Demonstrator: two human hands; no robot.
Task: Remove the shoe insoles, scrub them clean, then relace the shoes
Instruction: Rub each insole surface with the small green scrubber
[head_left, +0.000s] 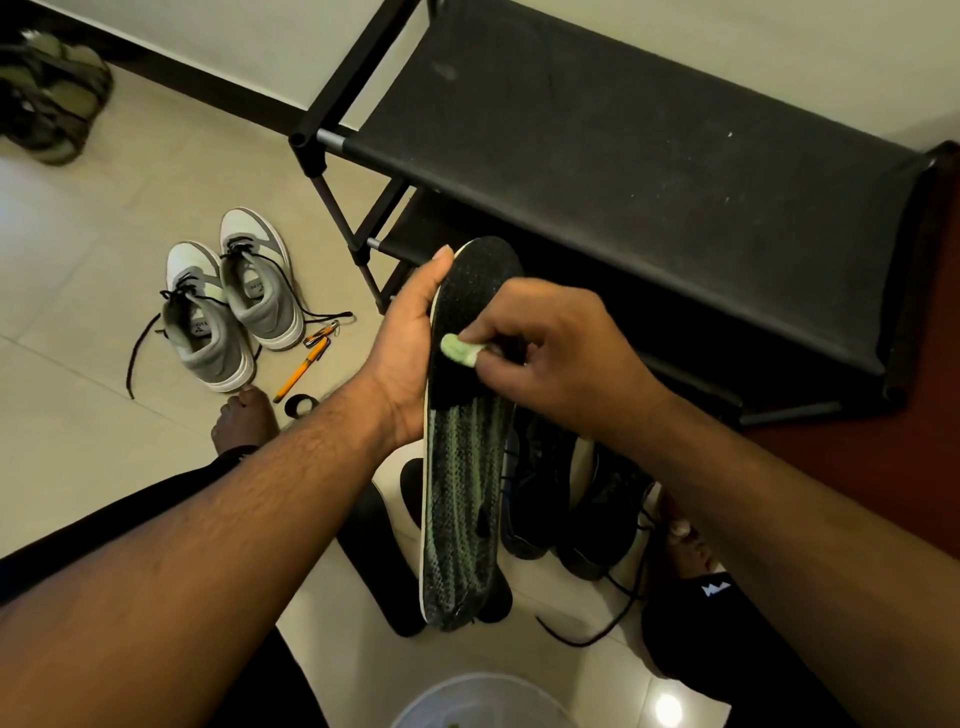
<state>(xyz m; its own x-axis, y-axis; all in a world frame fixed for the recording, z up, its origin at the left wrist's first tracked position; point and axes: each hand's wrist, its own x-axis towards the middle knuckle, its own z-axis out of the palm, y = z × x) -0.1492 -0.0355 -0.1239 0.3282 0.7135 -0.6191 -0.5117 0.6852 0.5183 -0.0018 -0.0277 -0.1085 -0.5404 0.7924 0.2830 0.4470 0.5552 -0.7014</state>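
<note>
Insole (462, 499) held upright above the floor, left hand (410, 343) gripping its left edge. Right hand (545, 353) pinches a green scrubber (458, 349) against the black forefoot. Best: short firm strokes, steady support behind. Black shoes (571, 499) beneath.

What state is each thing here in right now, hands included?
Left hand: grips the insole's edge.
Right hand: pinches a green scrubber against the insole.
Insole: out of the shoe, held up.
Grey shoes: on the floor, laces loose.
Black shoes: on the floor, a lace trailing.
Pen: lying on the floor.
</note>
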